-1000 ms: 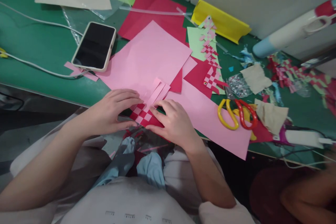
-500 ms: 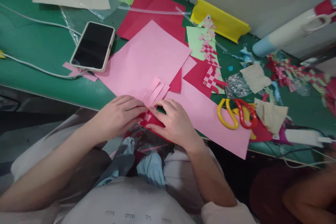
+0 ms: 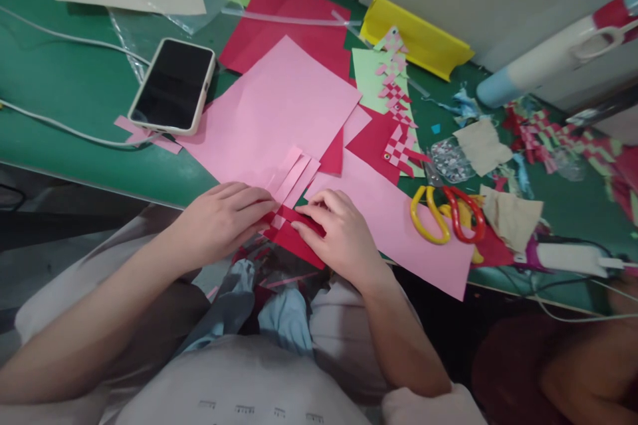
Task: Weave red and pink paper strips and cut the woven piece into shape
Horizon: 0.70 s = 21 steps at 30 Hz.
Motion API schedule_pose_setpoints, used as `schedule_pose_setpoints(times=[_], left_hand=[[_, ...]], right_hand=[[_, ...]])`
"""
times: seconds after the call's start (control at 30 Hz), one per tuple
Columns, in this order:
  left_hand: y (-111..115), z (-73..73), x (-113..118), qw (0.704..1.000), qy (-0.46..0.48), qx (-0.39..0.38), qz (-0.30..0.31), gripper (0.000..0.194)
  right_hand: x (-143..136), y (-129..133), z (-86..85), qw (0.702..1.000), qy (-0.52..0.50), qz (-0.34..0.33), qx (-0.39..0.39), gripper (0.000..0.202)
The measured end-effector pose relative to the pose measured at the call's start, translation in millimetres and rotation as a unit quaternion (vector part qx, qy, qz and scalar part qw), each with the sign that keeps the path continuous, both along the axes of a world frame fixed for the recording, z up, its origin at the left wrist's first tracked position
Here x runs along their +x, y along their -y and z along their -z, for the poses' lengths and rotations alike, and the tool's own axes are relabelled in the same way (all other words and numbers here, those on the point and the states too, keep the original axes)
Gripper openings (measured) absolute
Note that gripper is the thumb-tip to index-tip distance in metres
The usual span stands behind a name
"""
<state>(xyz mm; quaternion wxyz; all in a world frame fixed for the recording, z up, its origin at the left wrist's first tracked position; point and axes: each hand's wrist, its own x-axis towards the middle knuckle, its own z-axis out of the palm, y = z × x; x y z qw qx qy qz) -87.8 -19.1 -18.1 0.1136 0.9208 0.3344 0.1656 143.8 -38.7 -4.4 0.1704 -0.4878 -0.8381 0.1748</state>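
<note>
Left grip (image 3: 224, 222) and right grip (image 3: 343, 232) closed on paper weave (image 3: 282, 215), shirt print (image 3: 246, 410) illegible.

One woven piece (image 3: 282, 214); one phone (image 3: 172, 85); one pair of scissors (image 3: 430, 212); two bare hands (image 3: 219, 222).

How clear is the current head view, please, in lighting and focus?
Head view: dim, soft light; a shadow beside the phone; the co-worker's arm, lower right, looks soft; the printed shirt marks are too fuzzy to read.
</note>
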Motion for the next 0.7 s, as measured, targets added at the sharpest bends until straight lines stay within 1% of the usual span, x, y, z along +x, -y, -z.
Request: schedule_pose_setpoints(times=[0.3, 0.53, 0.7], left_hand=[[0.4, -2.7, 1.0, 1.0, -0.003, 0.008, 0.003, 0.028], [0.7, -3.6, 0.4, 1.0, -0.022, 0.01, 0.005, 0.028], [0.6, -1.3, -0.2, 1.0, -0.02, 0.011, 0.005, 0.028]], right_hand=[[0.1, 2.1, -0.1, 1.0, -0.003, -0.016, 0.004, 0.018], [1.6, 4.4, -0.1, 0.999, 0.028, -0.021, 0.01, 0.019], [4.3, 6.2, 0.6, 0.999, 0.039, -0.021, 0.016, 0.019]])
